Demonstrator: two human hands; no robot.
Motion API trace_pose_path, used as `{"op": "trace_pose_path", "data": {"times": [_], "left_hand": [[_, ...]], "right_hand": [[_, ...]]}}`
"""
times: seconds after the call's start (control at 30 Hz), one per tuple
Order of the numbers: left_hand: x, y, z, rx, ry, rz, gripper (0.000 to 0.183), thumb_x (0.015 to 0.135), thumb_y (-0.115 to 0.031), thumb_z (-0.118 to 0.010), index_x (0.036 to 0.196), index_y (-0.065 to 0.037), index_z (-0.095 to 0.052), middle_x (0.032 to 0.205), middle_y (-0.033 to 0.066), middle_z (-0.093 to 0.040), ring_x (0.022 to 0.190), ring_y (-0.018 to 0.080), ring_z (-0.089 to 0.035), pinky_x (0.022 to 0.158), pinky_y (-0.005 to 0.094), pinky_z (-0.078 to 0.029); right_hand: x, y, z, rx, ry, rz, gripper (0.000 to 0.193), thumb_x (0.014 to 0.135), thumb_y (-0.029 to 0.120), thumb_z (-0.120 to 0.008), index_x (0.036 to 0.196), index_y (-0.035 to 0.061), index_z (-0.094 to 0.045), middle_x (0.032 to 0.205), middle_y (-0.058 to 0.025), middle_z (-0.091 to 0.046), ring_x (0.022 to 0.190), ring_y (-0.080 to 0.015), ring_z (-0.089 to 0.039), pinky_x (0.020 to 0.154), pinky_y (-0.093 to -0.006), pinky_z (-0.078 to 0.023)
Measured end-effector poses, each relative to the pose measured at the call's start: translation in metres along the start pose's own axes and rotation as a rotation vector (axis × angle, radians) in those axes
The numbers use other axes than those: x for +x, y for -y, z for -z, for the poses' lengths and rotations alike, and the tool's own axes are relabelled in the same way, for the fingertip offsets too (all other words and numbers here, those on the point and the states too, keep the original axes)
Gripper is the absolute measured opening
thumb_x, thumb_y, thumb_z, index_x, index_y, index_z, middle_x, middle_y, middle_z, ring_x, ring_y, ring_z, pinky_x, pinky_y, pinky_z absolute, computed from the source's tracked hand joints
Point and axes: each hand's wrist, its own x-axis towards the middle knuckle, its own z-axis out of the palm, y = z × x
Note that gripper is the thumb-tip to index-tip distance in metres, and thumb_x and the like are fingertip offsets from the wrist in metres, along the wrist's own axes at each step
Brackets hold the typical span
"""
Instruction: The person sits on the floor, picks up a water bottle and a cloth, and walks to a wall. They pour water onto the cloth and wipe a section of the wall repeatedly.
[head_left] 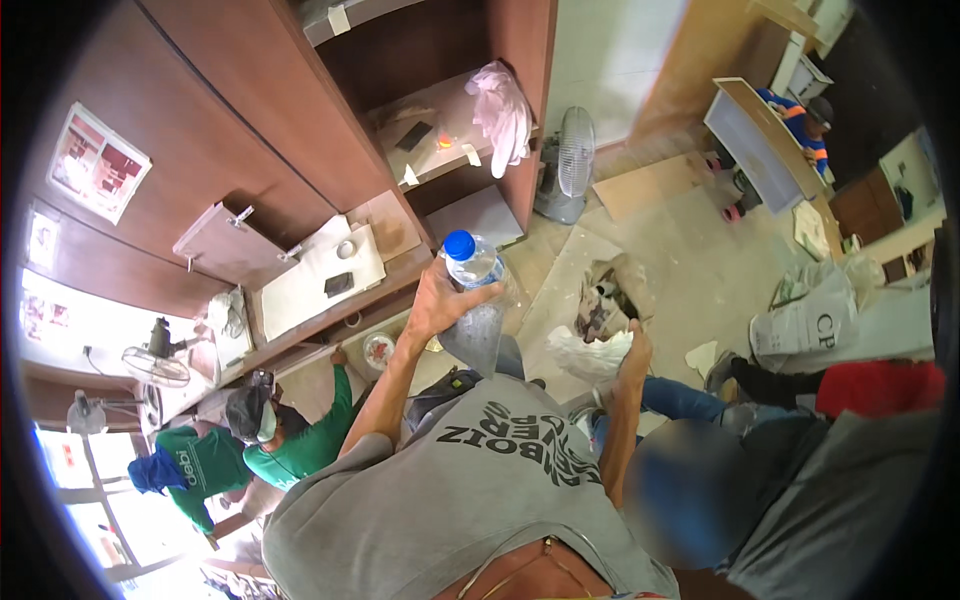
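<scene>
My left hand (440, 300) is wrapped round a clear plastic bottle (474, 325) in front of my chest. The bottle has a blue cap (459, 245) on it and stands tilted; its contents are hard to make out. To the right, my right hand (636, 355) is closed on a crumpled white cloth (590, 352), which hangs toward the middle. Just beyond that hand lies a rumpled brown sack (615, 298) on the floor, its mouth open, with dark things inside that I cannot make out.
Ahead stands a brown cabinet with a pink cloth (500, 110) on its shelf. A grey fan (570, 165) stands beside it. People in green shirts (300, 435) are at the left; someone sits close on my right near a white sack (805, 325). Another person handles a panel (760, 150) farther off.
</scene>
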Motion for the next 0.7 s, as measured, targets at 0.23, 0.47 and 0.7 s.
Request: {"op": "trace_pose_path", "data": {"times": [0.23,0.47,0.7], "left_hand": [[0.071,0.009,-0.010,0.003,-0.126,0.068,0.060,0.071,-0.019,-0.087,0.121,0.000,-0.059,0.112,0.0114,-0.068,0.103,0.0207,-0.065,0.095,0.0369,-0.050],[0.149,0.059,0.007,-0.096,-0.328,0.147,0.055,0.074,-0.015,-0.084,0.121,0.000,-0.059,0.113,0.0114,-0.069,0.103,0.0204,-0.065,0.095,0.0353,-0.050],[0.209,0.037,0.057,-0.029,-0.532,0.210,0.052,0.076,-0.023,-0.080,0.119,0.001,-0.061,0.105,0.0100,-0.069,0.095,0.0187,-0.065,0.088,0.0326,-0.050]], "right_hand": [[0.122,0.040,-0.058,-0.023,0.283,0.057,0.028,0.099,0.028,-0.057,0.079,0.0091,-0.059,0.071,0.0039,-0.054,0.065,-0.0070,-0.051,0.061,-0.0272,-0.041],[0.189,0.082,-0.155,-0.018,0.553,-0.138,0.024,0.096,0.030,-0.062,0.084,0.0092,-0.062,0.067,0.0020,-0.056,0.050,-0.0090,-0.052,0.044,-0.0246,-0.041],[0.237,0.135,-0.304,0.119,0.836,-0.280,0.025,0.096,0.033,-0.061,0.087,0.0093,-0.062,0.066,0.0002,-0.057,0.050,-0.0087,-0.052,0.044,-0.0214,-0.039]]}}
